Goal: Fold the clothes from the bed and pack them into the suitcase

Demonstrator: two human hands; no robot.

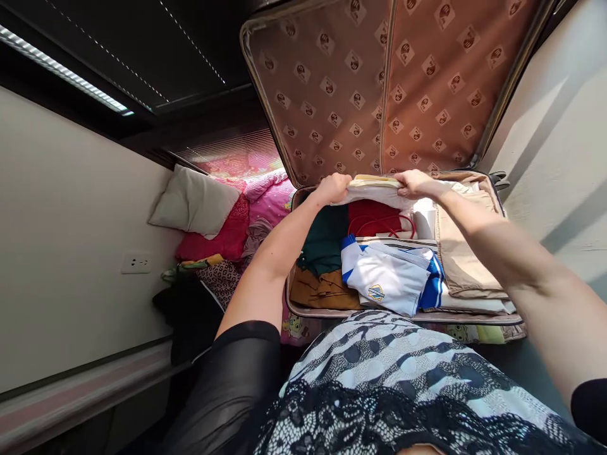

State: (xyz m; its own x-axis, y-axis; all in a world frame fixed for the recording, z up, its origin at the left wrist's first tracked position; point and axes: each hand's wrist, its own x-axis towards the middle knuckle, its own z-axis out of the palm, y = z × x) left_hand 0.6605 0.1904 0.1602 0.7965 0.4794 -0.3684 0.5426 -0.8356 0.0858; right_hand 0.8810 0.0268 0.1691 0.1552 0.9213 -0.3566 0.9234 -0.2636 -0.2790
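Both arms (272, 259) reached out.
The left hand (334, 188) and right hand (413, 184) pinched two ends of a folded cloth (374, 191) over the suitcase (342, 115).

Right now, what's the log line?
left hand: grips folded pale cloth | right hand: grips its other end | suitcase: open | white-blue sportswear: inside

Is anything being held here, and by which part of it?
A folded pale cloth, by its opposite ends: the left hand grips one end, the right hand the other.
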